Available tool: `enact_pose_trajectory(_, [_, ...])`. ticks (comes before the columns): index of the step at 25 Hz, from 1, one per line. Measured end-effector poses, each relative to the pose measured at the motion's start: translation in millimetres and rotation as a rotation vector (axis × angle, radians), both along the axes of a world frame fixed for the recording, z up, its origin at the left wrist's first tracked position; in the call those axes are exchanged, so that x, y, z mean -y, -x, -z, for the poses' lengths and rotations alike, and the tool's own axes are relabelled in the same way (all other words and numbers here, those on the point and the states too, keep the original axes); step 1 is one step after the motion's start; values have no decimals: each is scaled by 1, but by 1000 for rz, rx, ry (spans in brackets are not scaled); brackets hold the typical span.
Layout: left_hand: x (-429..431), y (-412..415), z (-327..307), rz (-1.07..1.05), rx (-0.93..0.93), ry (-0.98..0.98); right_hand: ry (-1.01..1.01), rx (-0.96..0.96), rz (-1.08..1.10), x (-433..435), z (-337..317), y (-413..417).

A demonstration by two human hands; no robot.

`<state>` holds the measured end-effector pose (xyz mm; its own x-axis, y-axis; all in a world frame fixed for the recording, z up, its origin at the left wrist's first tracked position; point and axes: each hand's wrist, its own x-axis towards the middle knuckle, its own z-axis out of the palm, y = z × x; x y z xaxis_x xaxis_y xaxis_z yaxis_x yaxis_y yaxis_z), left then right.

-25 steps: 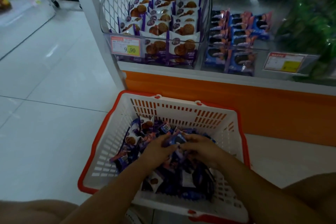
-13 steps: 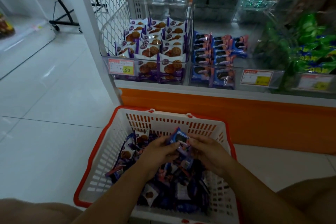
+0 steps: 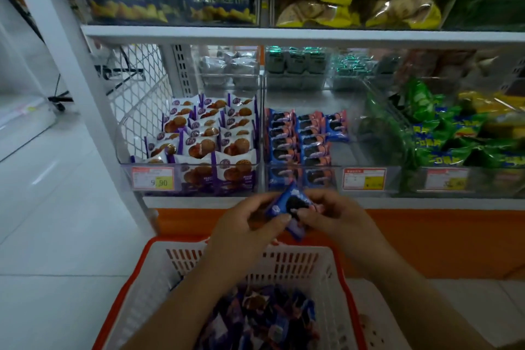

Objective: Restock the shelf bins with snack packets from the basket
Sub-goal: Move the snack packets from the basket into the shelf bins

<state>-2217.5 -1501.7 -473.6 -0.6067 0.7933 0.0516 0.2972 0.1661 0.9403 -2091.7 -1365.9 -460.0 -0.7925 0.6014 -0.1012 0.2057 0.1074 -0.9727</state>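
Note:
Blue sandwich-cookie packets (image 3: 289,207) are held between both hands just below the shelf front. My left hand (image 3: 244,224) grips their left side and my right hand (image 3: 338,214) pinches the right side. Below them stands the white basket with an orange rim (image 3: 335,273), holding several loose blue and purple packets (image 3: 264,318). Straight ahead, a clear bin (image 3: 349,150) holds rows of matching blue cookie packets (image 3: 298,136), with bare room at its right. The bin to its left is full of white-and-purple cookie packets (image 3: 207,139).
Green snack bags (image 3: 443,133) fill the bin at the right. Price tags (image 3: 363,178) hang on the bin fronts. An upper shelf (image 3: 284,34) carries large bags. A white upright post (image 3: 71,74) and wire mesh side stand at the left, with tiled floor (image 3: 42,221) beyond.
Both hands have risen out of the basket with blue cookie packets, up to the shelf front. The view has tilted up, showing the upper shelf.

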Motion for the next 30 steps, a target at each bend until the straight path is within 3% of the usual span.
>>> enact_pose_trajectory(2, [-11,15,-23,3,-346,-25,-153,-73,83,-31,-35,3])
enact_pose_trajectory(4, [-31,43,-38,-19,-759,-5,-449,-62,203,-76,-58,13])
enact_pose_trajectory(7, [-66,90,-46,-24,-1127,142,-936,297,231,-155,-72,42])
enact_pose_trajectory(9, [-80,108,-41,-13,-1146,211,-1145,599,143,-189,-67,65])
enact_pose_trajectory(12, [-86,115,-27,-12,-1102,144,-1333,901,-22,-204,-54,96])
enact_pose_trajectory(16, [-88,119,-20,-7,-1093,93,-1219,1046,-111,-222,-26,119])
enact_pose_trajectory(23, [-89,119,-19,2,-1092,114,-1147,827,148,-230,-6,115])
enact_pose_trajectory(25, [-89,117,-20,-8,-1053,111,-1074,532,290,-210,-22,105])
enact_pose_trajectory(27, [-80,110,-24,-67,-1022,70,-1054,96,429,-162,-35,85])
enact_pose_trajectory(29, [-60,91,-19,-150,-1024,-58,-1101,-238,412,-101,-27,59])
enact_pose_trajectory(30, [-45,75,-8,-185,-1019,-130,-1135,-297,331,-73,-8,47])
